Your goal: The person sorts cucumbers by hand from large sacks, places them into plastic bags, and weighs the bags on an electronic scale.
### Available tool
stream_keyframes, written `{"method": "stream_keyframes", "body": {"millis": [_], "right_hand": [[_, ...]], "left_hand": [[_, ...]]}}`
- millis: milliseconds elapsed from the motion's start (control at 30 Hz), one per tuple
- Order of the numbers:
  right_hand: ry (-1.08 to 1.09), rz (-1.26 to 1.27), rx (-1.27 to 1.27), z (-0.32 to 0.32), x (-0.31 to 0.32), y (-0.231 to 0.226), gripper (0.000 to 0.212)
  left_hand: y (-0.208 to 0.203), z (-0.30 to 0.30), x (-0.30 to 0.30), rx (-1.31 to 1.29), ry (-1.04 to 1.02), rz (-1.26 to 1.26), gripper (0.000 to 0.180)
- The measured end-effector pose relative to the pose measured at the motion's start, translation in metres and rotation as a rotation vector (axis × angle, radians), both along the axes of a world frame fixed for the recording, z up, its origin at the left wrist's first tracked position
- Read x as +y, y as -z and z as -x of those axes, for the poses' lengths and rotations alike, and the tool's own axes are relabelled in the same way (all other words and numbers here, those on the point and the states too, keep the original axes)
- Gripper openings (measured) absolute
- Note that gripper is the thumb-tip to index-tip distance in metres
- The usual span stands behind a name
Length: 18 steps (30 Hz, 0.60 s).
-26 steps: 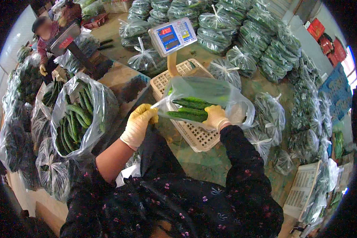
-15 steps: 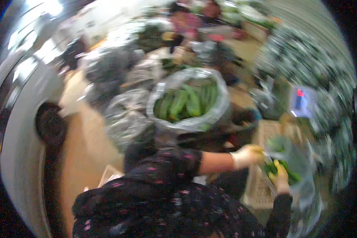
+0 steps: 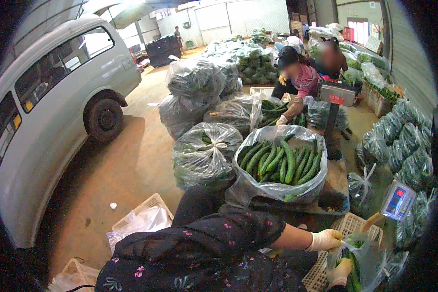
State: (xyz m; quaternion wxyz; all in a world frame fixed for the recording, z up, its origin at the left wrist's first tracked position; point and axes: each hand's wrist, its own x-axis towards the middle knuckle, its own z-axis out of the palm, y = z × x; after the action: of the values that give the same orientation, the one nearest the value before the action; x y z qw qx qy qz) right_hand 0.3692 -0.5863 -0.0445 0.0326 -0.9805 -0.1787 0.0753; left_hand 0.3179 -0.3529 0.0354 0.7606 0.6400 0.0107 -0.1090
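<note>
Both near four-thirty, left hand [image 3: 328, 240] pinches a bag [image 3: 371, 258] by its edge, right hand [image 3: 340, 273] grasps cucumbers [image 3: 354, 273], floor [image 3: 138, 146] spreading toward nine o'clock

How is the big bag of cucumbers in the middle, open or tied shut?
Open. The bag has its mouth spread wide, and the cucumbers inside show uncovered.
</note>
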Motion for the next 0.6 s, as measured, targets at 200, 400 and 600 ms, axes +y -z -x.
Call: {"method": "stream_keyframes", "body": {"millis": [200, 400, 600], "right_hand": [[0.060, -0.448, -0.119, 0.004, -0.011, -0.003, 0.055], [0.182, -0.450, -0.076, -0.003, 0.005, -0.067, 0.057], [0.300, -0.109, 0.089, -0.015, -0.020, -0.072, 0.063]], "left_hand": [[0.027, -0.002, 0.004, -0.037, -0.011, -0.047, 0.014], [0.023, 0.010, 0.034, -0.167, 0.015, -0.080, 0.022], [-0.059, 0.071, 0.235, -0.327, -0.207, -0.501, 0.039]]}}
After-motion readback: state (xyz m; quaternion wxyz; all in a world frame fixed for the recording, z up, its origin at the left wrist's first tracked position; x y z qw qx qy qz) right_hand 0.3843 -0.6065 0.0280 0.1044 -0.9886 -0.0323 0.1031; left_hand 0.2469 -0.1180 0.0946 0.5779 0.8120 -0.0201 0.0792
